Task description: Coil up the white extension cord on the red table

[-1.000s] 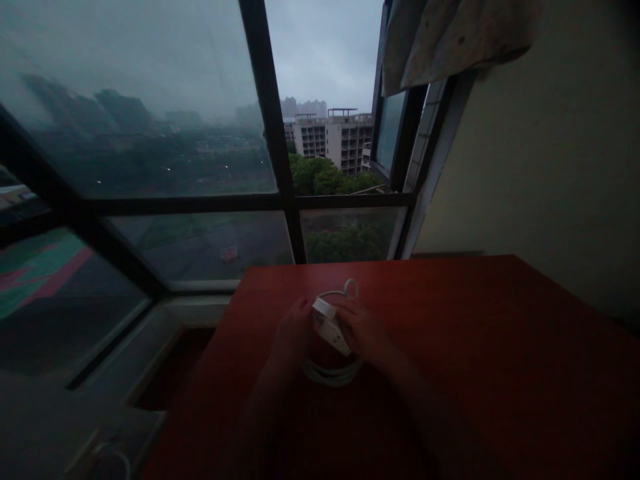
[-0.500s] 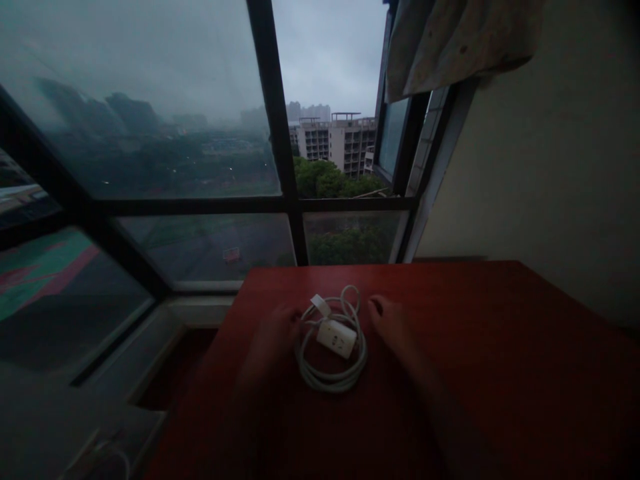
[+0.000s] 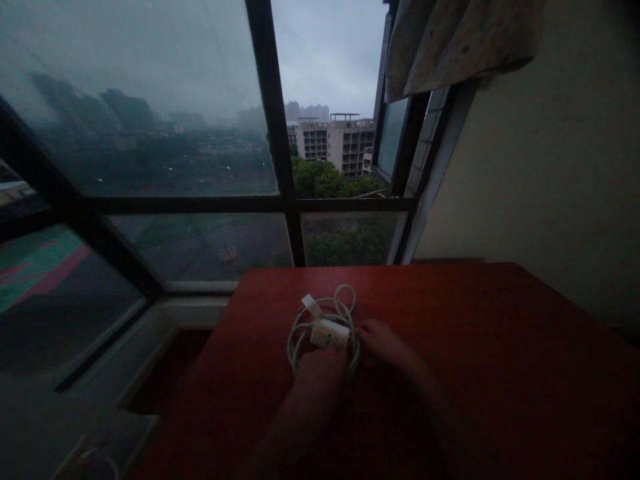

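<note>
A white power strip (image 3: pixel 330 333) lies within its loosely coiled pale cord (image 3: pixel 292 343) on the red-brown table (image 3: pixel 475 313). A white tag-like piece (image 3: pixel 311 305) stands up at the coil's upper left. My left hand (image 3: pixel 320 368) reaches over the near part of the coil, close against the strip's front edge. Its fingers point down and are hidden by the back of the hand. At the coil's right side is my right hand (image 3: pixel 381 341), its fingers curled together with the tips at the cord. The dim light blurs exactly what they pinch.
Dark-framed windows (image 3: pixel 287 133) rise behind the table, with one pane open at the right. A cloth (image 3: pixel 460 47) hangs at the upper right beside a pale wall (image 3: pixel 540 180). Left of the table is a low ledge (image 3: pixel 195 310).
My left hand has moved from the coil's left side to its near side, by the strip. My right hand has come down and left to the coil's edge. The strip has turned slightly.
</note>
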Tool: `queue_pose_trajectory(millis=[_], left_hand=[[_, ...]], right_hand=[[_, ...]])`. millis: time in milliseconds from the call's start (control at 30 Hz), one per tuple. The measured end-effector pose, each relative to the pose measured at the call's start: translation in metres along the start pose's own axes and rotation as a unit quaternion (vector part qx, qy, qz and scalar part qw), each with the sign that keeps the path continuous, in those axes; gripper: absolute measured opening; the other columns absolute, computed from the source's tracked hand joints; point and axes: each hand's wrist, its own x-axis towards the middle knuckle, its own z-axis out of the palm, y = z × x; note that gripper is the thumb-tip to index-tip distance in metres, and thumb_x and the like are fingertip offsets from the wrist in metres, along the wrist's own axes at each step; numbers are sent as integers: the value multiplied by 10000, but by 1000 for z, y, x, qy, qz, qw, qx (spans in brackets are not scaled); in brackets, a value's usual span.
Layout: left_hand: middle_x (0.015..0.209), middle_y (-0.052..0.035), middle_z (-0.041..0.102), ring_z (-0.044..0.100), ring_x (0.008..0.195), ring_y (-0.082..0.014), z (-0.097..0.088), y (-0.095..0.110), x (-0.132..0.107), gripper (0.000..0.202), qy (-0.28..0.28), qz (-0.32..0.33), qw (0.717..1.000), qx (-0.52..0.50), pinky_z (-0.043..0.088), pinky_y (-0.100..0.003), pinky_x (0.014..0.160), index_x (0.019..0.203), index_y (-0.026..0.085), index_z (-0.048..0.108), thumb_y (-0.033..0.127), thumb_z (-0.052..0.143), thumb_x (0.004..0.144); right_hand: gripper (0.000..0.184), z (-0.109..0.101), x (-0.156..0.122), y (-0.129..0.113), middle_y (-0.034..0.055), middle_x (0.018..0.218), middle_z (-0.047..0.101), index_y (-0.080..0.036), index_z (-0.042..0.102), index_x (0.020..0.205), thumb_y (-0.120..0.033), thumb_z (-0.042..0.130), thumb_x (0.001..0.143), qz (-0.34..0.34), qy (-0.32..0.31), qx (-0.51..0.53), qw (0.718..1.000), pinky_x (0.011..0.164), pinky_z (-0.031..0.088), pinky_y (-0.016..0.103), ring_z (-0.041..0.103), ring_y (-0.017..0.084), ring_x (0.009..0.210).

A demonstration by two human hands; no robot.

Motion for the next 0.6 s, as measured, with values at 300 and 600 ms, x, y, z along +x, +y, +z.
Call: queue_pose_trajectory(millis=[300,600], left_hand=[[1088,-140,590,626,896,-273,-15,-39,12,238,94,-99,987,90,488,-362,675,999,194,625,214,424,873],[1187,-136,535,607,902,-239,-27,-68,20,297,220,-153,961,68,472,-323,700,1115,193,578,179,423,862]], right_hand=[[236,6,19,7,-4,620,632,-127,609,1026,-203,445,874,-44,94,47,993,432,406,160,553,76,446],[262,3,16,6,62,772,702,-141,659,1015,-196,458,858,-126,117,-85,981,554,447,229,625,131,577]])
